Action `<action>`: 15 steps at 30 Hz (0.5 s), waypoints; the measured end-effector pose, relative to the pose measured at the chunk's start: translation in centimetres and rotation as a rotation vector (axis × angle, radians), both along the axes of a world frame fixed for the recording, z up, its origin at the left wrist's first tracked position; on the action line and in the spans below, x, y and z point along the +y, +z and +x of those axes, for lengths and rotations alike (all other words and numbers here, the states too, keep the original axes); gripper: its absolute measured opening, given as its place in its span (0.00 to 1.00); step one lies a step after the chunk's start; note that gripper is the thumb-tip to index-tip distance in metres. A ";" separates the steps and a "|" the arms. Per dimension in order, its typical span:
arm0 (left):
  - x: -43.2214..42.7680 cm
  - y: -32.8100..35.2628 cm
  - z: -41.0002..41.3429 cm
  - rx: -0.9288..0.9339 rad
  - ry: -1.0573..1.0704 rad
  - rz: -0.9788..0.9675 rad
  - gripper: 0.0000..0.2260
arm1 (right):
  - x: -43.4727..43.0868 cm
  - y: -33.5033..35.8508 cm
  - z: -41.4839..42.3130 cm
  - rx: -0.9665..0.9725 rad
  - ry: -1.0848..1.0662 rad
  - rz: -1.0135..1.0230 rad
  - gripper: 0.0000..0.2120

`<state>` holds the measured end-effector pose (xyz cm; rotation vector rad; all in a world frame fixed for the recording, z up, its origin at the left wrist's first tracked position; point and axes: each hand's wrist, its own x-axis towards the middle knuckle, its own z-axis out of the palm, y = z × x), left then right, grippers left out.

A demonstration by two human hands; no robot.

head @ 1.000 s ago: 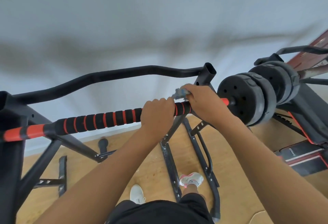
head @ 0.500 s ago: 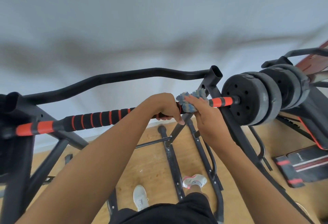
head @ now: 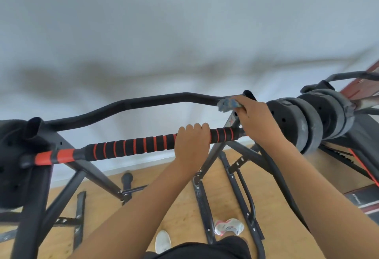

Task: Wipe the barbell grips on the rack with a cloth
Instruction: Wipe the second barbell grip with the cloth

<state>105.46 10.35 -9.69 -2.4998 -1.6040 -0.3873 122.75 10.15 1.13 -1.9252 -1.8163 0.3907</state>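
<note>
Left hand (head: 191, 142) grips barbell grip (head: 131, 147); right hand (head: 256, 119) holds cloth (head: 226, 105).

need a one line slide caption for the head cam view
Left hand grips the barbell's striped foam grip while the right hand holds a blue cloth against the rack's curved black crossbar.

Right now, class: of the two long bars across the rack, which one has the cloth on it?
The plain black curved bar behind; the right hand presses the cloth there. The striped barbell has only the left hand.

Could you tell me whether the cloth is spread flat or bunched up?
Bunched up: the cloth shows as a crumpled wad gripped by the right hand.
</note>
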 end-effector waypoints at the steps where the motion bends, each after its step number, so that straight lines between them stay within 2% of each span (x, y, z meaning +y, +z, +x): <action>1: 0.2 0.2 0.0 0.006 0.007 -0.011 0.18 | 0.2 -0.6 -0.5 -0.051 0.058 -0.103 0.16; 3: 0.7 1.1 0.2 0.005 0.050 -0.071 0.16 | -0.3 -2.2 -1.3 -0.136 0.144 -0.232 0.13; 4: 1.0 1.5 0.3 0.006 0.070 -0.123 0.15 | -0.8 -3.0 -1.6 -0.133 0.148 -0.225 0.10; 6: 1.8 2.5 0.6 0.000 0.096 -0.257 0.15 | -1.6 -4.5 -2.1 -0.106 0.082 -0.139 0.11; 9: 3.5 3.9 0.7 0.042 0.101 -0.491 0.22 | -2.2 -6.3 -2.8 -0.053 0.029 -0.030 0.15; 12: 6.0 4.5 0.5 -0.052 0.093 -0.897 0.27 | -3.4 -6.4 -3.2 0.107 0.006 0.027 0.22; 15: 8.0 5.2 0.1 -0.186 0.050 -1.297 0.23 | -5.1 -6.3 -3.3 0.167 0.000 -0.013 0.26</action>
